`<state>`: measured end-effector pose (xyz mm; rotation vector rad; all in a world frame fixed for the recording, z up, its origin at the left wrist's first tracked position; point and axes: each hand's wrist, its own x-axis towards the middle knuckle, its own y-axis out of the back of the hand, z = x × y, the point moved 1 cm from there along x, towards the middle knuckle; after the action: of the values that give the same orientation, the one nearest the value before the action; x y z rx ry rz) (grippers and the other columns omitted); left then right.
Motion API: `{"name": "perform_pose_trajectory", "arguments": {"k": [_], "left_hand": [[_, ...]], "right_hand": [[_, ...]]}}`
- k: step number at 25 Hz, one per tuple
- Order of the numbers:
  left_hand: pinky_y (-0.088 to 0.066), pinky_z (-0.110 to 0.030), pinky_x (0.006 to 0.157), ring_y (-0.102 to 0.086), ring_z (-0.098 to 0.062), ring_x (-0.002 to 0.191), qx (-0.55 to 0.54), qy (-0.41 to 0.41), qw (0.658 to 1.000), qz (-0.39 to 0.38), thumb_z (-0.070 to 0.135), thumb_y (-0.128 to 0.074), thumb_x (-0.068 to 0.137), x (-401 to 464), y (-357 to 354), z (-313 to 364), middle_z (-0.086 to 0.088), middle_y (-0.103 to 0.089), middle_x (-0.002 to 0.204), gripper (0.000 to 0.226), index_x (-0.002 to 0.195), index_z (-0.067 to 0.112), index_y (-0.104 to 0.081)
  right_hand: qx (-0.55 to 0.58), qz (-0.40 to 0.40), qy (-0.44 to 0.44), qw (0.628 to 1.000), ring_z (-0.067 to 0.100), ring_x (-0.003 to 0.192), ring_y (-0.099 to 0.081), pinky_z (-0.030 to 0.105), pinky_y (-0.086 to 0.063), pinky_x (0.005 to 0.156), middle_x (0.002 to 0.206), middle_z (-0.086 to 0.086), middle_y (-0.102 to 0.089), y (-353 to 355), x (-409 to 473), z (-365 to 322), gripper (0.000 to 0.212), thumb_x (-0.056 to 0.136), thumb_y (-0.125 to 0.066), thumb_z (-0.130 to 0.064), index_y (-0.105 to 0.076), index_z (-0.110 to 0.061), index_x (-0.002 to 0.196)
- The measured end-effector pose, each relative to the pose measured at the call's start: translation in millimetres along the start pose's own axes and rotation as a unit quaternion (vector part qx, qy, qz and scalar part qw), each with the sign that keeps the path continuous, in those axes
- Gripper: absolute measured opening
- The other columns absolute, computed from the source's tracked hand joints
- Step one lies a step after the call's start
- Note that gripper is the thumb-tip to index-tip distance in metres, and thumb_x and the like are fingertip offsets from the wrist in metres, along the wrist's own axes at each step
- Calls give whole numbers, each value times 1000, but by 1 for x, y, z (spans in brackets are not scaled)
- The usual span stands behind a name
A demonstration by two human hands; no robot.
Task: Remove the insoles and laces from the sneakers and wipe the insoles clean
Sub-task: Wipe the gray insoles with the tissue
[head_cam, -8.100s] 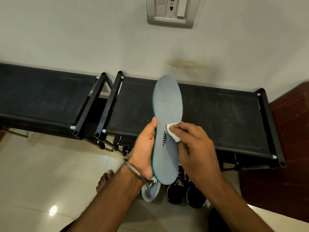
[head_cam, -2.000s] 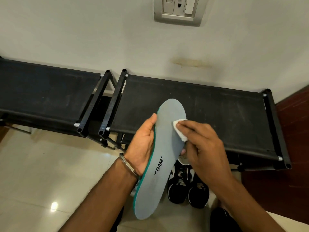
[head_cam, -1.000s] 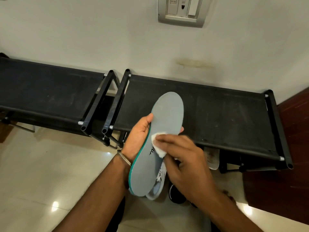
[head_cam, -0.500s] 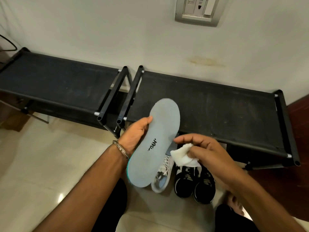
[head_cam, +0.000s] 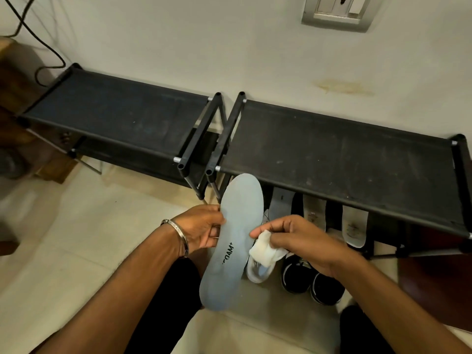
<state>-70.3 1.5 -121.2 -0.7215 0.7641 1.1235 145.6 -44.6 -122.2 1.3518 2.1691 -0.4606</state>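
Note:
My left hand grips a long grey-blue insole by its left edge, printed side up, toe end pointing away from me. My right hand holds a crumpled white wipe just off the insole's right edge, apart from its surface. A white sneaker sits on the floor below, partly hidden by the insole and the wipe. Another grey insole leans under the rack behind it.
Two black fabric shoe racks stand along the wall. Under the right rack are a pair of black sneakers and two pale sandals. A cable hangs at the far left. Beige tiled floor lies to the left.
The wipe has come off the insole and now sits beside its right edge. My left hand has lowered the insole toward the floor. The view has shifted left.

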Motion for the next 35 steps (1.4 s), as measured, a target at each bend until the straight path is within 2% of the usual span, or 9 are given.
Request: {"name": "perform_pose_trajectory", "arguments": {"k": [5,11,16,21,25,28,31,33,35], "left_hand": [[-60,-36,74,-71,-24,85,-12,13,1000,25,-3,-48,96,6,20,-25,-14,-72,102,26,117,5,-60],[-55,-31,66,-66,-20,77,10,-1,997,74,-7,-50,92,33,18,-33,-7,-69,88,24,109,9,-58],[-54,-29,63,-64,-18,73,26,-31,995,91,-5,-53,92,69,9,-18,-8,-67,89,23,109,10,-59],[-53,-28,66,-62,-15,72,46,-72,991,104,-13,-52,89,103,4,-7,-3,-66,83,33,116,5,-60],[-46,-17,47,-59,-12,66,56,-109,983,134,-16,-52,88,124,-2,5,-8,-67,91,39,121,2,-60],[-54,-26,68,-68,-32,88,68,-147,974,160,-15,-54,87,140,-7,10,-18,-68,112,39,121,1,-62],[-54,-41,92,-67,-34,98,100,-182,958,198,-3,-64,86,157,-14,13,-11,-72,104,24,106,9,-69],[-53,-35,91,-66,-22,91,125,-196,947,220,2,-69,84,172,-17,17,-3,-71,94,15,93,14,-67],[-50,-30,86,-61,-19,90,135,-187,940,250,5,-67,86,178,-17,21,-3,-65,93,22,76,20,-54]], "right_hand": [[-40,-17,-35,998,13,87,-69,26,-54,76,98,1,-76,-16,23,6,33,87,-53,0,-79,-18,98],[5,44,-59,997,8,76,-67,20,-52,65,89,-6,-76,-19,42,13,30,88,-51,3,-77,-9,97],[45,127,-55,989,15,82,-67,28,-50,67,102,3,-75,-5,59,23,30,86,-52,2,-77,-11,96],[91,206,-35,974,12,72,-64,26,-50,62,97,9,-73,4,80,27,36,87,-49,3,-73,-13,110],[60,237,-26,969,11,76,-66,24,-52,63,101,6,-72,12,102,33,39,89,-50,1,-68,-14,120],[29,248,-29,968,11,92,-64,20,-49,70,111,1,-69,22,115,36,41,89,-52,-1,-65,-16,124],[5,258,-42,965,15,92,-63,25,-48,74,101,1,-69,32,127,38,29,86,-55,-2,-70,-20,104],[-14,274,-67,959,20,90,-61,33,-48,76,89,5,-65,39,135,40,16,83,-57,-6,-66,-20,84],[-15,285,-87,954,22,87,-58,36,-47,76,82,6,-60,42,142,41,13,84,-58,-9,-60,-18,75]]}}
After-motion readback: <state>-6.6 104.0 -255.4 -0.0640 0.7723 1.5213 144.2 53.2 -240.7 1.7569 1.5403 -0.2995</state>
